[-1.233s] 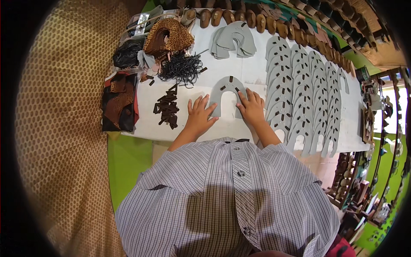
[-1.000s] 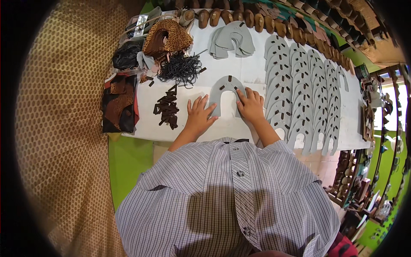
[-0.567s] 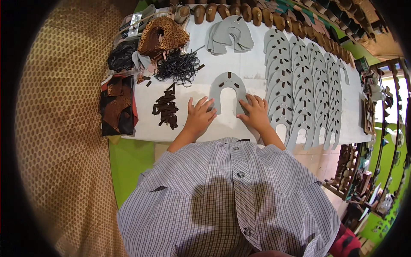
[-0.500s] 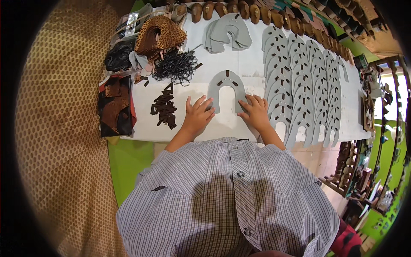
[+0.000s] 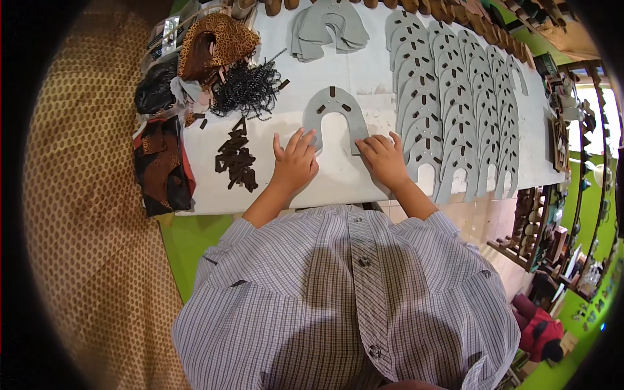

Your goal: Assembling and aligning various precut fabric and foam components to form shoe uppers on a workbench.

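A grey horseshoe-shaped piece (image 5: 335, 101) lies flat before me, its two legs toward my body. Three short dark strips and small pale dots mark its curved top. My left hand (image 5: 296, 159) rests at its left leg, fingers spread. The fingertips of my right hand (image 5: 385, 158) touch the end of its right leg, fingers stretched out. Left of my left hand is a heap of short dark brown strips (image 5: 235, 159). Overlapping rows of like grey pieces with dark strips (image 5: 426, 97) spread to the right. Farther back sits a stack of plain grey pieces (image 5: 328, 29).
Everything lies on a white-covered table (image 5: 364, 185). At the left are a tangle of black beaded strands (image 5: 247, 91), leopard-print material (image 5: 214, 42) and dark scraps (image 5: 162, 156). Brown shoe forms (image 5: 448, 23) line the back edge. Display racks (image 5: 530, 227) stand at the right, with a patterned curtain (image 5: 97, 195) far left.
The view has shifted, so the table's things sit higher and more to the left. Both hands remain at the legs of the grey piece; my right fingers now reach straighter across its leg end.
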Demonstrator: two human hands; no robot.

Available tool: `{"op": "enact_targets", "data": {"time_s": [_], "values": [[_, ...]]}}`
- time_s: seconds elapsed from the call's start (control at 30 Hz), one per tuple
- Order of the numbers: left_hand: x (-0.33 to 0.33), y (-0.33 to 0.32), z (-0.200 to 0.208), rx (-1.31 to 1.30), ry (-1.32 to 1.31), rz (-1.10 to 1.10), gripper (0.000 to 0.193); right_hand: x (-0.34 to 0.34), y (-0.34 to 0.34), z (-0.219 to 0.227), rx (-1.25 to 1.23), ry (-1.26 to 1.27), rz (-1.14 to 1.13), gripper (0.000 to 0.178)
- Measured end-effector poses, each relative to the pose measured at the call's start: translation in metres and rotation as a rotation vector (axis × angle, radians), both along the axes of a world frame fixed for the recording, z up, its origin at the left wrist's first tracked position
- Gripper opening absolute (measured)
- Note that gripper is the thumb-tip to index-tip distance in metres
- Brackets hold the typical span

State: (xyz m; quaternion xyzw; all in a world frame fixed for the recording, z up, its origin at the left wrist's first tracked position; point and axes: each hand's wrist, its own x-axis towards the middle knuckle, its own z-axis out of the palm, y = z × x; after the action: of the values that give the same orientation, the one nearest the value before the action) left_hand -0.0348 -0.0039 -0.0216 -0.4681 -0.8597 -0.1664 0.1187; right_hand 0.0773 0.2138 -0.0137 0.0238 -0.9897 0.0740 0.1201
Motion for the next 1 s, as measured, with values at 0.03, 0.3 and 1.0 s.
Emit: {"op": "enact_targets", "data": {"time_s": [0.03, 0.3, 1.0], "values": [[0.006, 0.000, 0.003, -0.002, -0.033, 0.022, 0.008, 0.001, 0.001, -0.001, 0.001, 0.001, -0.005, 0.031], [0.019, 0.017, 0.009, -0.049, -0.015, 0.180, 0.008, -0.002, 0.004, 0.010, -0.087, 0.078, -0.040, 0.023], [0.174, 0.290, 0.159, 0.203, 0.113, -0.026, 0.007, 0.220, 0.253, 0.132, -0.113, 0.485, -0.337, 0.012]]}}
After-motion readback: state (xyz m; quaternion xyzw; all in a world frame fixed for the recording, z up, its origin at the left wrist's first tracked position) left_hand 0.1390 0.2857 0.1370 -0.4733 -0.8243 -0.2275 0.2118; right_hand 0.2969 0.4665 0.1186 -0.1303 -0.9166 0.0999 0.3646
